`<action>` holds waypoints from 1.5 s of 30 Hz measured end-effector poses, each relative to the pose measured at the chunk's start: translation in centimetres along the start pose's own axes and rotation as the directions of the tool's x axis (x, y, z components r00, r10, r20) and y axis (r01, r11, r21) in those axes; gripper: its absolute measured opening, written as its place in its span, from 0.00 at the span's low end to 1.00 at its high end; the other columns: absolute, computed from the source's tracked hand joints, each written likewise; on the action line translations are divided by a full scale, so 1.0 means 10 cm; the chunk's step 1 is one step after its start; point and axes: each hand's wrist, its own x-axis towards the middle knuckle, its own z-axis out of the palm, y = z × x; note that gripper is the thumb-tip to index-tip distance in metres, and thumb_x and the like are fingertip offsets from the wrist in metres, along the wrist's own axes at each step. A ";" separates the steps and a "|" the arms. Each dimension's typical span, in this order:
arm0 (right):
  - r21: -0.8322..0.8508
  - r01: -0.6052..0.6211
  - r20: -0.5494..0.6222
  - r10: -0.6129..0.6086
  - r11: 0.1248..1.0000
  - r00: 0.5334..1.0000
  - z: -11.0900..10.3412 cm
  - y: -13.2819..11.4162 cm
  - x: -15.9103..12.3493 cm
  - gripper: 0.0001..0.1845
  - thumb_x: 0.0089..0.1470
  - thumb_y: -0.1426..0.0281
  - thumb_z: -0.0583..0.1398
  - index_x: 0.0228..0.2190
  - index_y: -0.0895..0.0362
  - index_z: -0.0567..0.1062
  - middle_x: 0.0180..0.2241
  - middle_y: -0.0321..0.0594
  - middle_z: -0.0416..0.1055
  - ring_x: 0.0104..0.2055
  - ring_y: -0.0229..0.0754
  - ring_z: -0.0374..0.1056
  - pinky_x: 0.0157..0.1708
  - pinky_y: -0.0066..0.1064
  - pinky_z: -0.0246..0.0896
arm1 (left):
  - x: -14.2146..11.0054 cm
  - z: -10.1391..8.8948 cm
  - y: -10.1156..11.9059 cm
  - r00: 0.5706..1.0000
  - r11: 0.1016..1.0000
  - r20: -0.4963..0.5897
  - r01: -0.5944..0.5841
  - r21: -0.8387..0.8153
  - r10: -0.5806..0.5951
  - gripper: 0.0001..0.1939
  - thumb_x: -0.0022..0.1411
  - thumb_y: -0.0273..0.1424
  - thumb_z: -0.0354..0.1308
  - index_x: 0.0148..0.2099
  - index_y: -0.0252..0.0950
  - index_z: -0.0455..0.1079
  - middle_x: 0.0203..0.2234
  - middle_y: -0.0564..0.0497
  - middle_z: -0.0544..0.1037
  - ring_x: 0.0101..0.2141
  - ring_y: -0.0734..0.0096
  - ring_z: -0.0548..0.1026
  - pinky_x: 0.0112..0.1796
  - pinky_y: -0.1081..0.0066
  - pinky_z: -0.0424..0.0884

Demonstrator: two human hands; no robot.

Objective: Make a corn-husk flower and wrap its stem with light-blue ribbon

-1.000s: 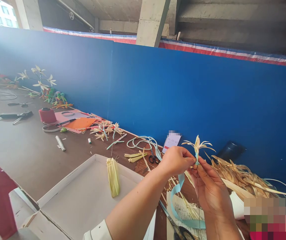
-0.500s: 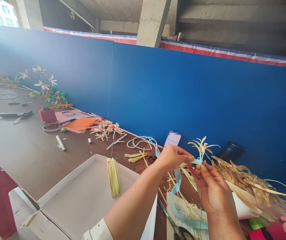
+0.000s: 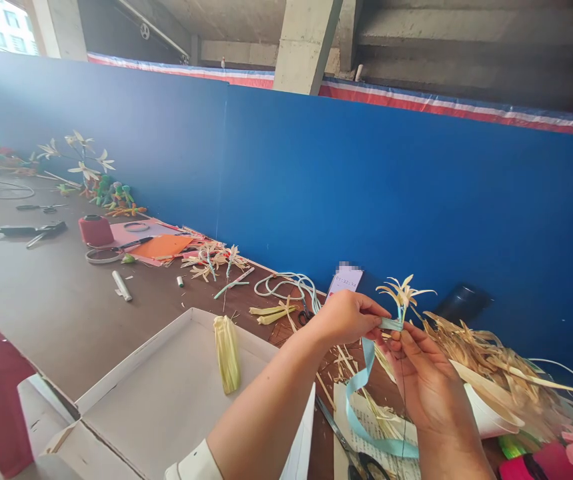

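My left hand (image 3: 353,317) pinches a light blue ribbon (image 3: 357,393) near the stem of a pale corn-husk flower (image 3: 403,291). The ribbon runs from those fingers to the stem, and its loose length curls down over a printed sheet (image 3: 401,460). Around the flower's stem, just under the petals, my right hand (image 3: 431,373) is closed. A thin dark wire hangs down below the fingers. Large scissors (image 3: 349,445) lie beneath my hands, partly on the sheet.
A white box lid (image 3: 166,413) with a yellow-green husk (image 3: 227,357) sits at left. Dried husks (image 3: 496,353) fill a white bowl (image 3: 491,410) at right. A phone (image 3: 346,279) leans on the blue partition (image 3: 391,180). Red thread (image 3: 96,231) stands further left.
The flower has turned slightly in my right hand. My left hand and the ribbon have shifted a little, and the ribbon's hanging loop has moved slightly right.
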 end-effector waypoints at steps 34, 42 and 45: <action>0.083 -0.025 0.096 0.017 0.996 0.995 -0.01 0.09 -0.04 0.16 0.42 0.68 0.68 0.36 0.48 0.76 0.27 0.31 0.72 0.28 0.32 0.66 0.41 0.33 0.64 | 0.02 -0.01 -0.07 0.993 0.972 0.111 -0.023 -0.234 0.050 0.20 0.43 0.40 0.66 0.37 0.32 0.75 0.27 0.51 0.76 0.30 0.75 0.71 0.41 0.70 0.69; -0.020 -0.051 0.002 0.051 0.998 0.999 0.01 0.08 -0.05 0.18 0.38 0.66 0.70 0.35 0.53 0.75 0.27 0.34 0.71 0.27 0.34 0.65 0.25 0.26 0.65 | 0.05 -0.02 -0.06 1.000 1.000 0.002 0.011 -0.013 -0.011 0.17 0.46 0.39 0.62 0.37 0.34 0.76 0.28 0.52 0.76 0.31 0.75 0.70 0.38 0.73 0.67; -0.082 -0.034 -0.082 0.027 0.996 0.996 0.03 0.07 -0.05 0.19 0.35 0.65 0.71 0.33 0.55 0.76 0.27 0.35 0.71 0.28 0.34 0.65 0.21 0.22 0.62 | 0.07 0.01 -0.07 0.998 0.997 -0.056 0.034 0.074 -0.030 0.16 0.47 0.39 0.61 0.36 0.35 0.76 0.26 0.53 0.74 0.29 0.76 0.68 0.35 0.74 0.66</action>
